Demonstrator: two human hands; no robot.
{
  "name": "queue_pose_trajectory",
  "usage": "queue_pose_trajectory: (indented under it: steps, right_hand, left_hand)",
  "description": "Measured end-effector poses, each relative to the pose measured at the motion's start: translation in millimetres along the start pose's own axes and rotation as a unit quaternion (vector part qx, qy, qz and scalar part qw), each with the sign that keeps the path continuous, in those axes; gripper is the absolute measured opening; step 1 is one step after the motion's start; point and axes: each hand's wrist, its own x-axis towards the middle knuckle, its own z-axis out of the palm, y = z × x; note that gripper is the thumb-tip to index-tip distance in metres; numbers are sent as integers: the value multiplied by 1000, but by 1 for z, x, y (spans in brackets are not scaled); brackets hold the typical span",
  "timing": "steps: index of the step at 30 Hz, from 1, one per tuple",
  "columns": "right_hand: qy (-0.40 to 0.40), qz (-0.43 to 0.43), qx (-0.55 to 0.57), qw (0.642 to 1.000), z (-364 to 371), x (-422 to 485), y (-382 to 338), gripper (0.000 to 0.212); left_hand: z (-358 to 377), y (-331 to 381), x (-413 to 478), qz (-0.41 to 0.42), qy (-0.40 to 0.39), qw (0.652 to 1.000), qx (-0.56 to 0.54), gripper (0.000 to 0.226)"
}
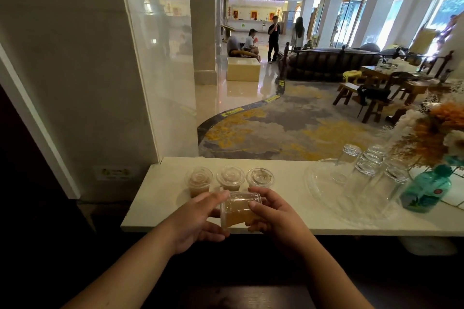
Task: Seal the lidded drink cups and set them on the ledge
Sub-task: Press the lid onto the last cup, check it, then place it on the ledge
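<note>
lidded cup (238, 209) was held tilted between left hand (194, 223) and right hand (275, 216), both closed on it, near three lidded cups (229, 179) on ledge (288, 211).

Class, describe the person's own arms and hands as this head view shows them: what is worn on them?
Both forearms are bare up to the picture's lower edge: no sleeves or gloves. The left hand and right hand show no rings, watch, bracelet or markings.
</note>
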Motion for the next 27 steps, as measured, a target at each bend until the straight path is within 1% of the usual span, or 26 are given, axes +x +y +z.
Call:
queue_pose_trajectory:
  steps: [2, 5, 9, 11, 13, 16, 18, 20, 23, 25, 27]
  right_hand:
    - [3, 21, 22, 1000, -2, 0, 2, 47]
    - [4, 51, 49, 997, -3, 0, 3, 46]
    - [10, 77, 33, 996, -3, 1, 4, 46]
    - [11, 75, 24, 997, -4, 0, 4, 46]
    - [8, 67, 28, 997, -4, 1, 5, 46]
    - [-5, 51, 34, 998, -5, 0, 5, 44]
    - [-8, 41, 27, 999, -5, -1, 5, 43]
    - [-12, 30, 24, 999, -6, -3, 4, 43]
    - [-29, 16, 31, 999, -5, -4, 4, 46]
    - [-32, 13, 34, 999, -5, -5, 3, 45]
    - [-29, 14, 31, 999, -5, -6, 3, 44]
  left_hand:
    - [-2, -2, 0, 26, -1, 1000, 8, 62]
    - [-6, -4, 0, 65, -24, 997, 29, 64]
    - [-10, -3, -1, 103, -52, 988, 99, 75]
    - [-10, -5, 0, 107, -59, 988, 93, 75]
    - [-7, -5, 0, 102, -53, 991, 72, 68]
    - [0, -3, -1, 82, -22, 994, 66, 50]
    - [2, -1, -1, 50, -5, 996, 72, 45]
    - [3, -1, 0, 12, 0, 998, 68, 47]
    - [1, -3, 3, -29, -14, 998, 58, 55]
    - [0, -3, 4, -36, -23, 998, 48, 57]
    - [-1, -3, 4, -16, -23, 999, 39, 57]
